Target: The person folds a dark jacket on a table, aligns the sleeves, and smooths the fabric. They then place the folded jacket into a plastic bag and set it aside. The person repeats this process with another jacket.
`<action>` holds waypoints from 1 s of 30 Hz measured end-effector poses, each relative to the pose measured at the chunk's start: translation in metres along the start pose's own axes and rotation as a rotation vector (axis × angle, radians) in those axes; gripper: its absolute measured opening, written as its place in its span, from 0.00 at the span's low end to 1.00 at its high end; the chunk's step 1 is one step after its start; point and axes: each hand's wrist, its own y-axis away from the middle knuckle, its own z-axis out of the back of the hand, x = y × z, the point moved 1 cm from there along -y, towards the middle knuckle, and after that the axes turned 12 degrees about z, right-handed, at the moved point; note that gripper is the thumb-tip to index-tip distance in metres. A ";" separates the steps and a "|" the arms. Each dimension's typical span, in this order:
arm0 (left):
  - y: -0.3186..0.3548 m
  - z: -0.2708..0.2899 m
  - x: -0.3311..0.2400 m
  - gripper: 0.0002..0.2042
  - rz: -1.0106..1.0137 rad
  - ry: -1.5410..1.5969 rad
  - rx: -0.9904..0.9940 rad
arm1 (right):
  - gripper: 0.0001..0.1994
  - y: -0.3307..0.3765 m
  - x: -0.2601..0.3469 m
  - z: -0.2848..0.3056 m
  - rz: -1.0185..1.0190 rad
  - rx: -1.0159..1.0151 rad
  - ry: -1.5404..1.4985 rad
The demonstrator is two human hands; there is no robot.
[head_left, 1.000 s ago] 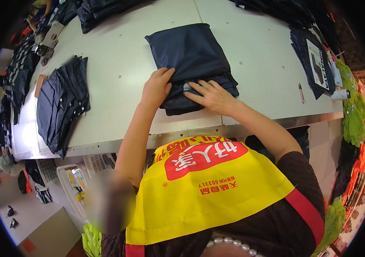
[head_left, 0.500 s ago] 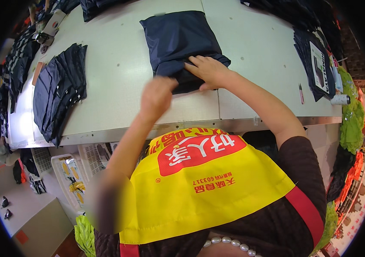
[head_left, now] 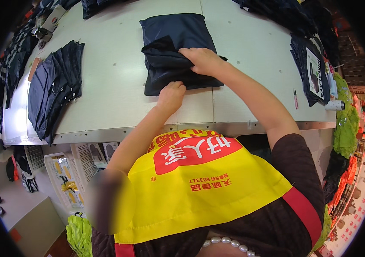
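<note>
— What lies at the far left of the white table (head_left: 118, 64)?

— A fanned stack of dark cloth pieces (head_left: 54, 90), overlapping like shingles and set well apart from the hands, likely so each piece can be lifted off singly.

— And in the middle?

— A folded navy garment (head_left: 176, 51) lies flat on the table, its near edge doubled over into a thick fold. The left hand (head_left: 170, 96) sits at that near edge, curled almost into a fist, fingers tucked at or under the cloth; whether it truly grips the fabric cannot be told.

— The other hand?

— The right hand (head_left: 204, 60) rests on top of the fold, fingers bent and narrow, pinching the doubled cloth and pressing it down, seemingly to keep the layers from slipping.

— Farther right?

— Another dark pile (head_left: 315, 73) with a paper tag, near the table's right edge.
</note>
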 end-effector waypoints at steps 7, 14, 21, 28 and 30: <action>0.006 0.002 0.019 0.05 0.013 -0.054 0.036 | 0.23 -0.010 0.018 0.001 -0.068 0.003 0.003; -0.005 -0.001 0.016 0.09 0.108 -0.018 -0.013 | 0.32 -0.020 0.019 -0.001 -0.125 -0.012 0.097; -0.005 -0.010 0.038 0.14 -0.001 0.040 -0.048 | 0.39 0.008 0.026 -0.051 0.076 -0.241 0.572; -0.005 -0.007 0.036 0.12 -0.052 -0.050 -0.127 | 0.30 -0.021 0.015 0.015 -0.006 -0.134 0.148; -0.009 -0.001 0.029 0.10 0.048 -0.109 -0.142 | 0.28 -0.030 0.016 0.032 -0.056 -0.005 0.103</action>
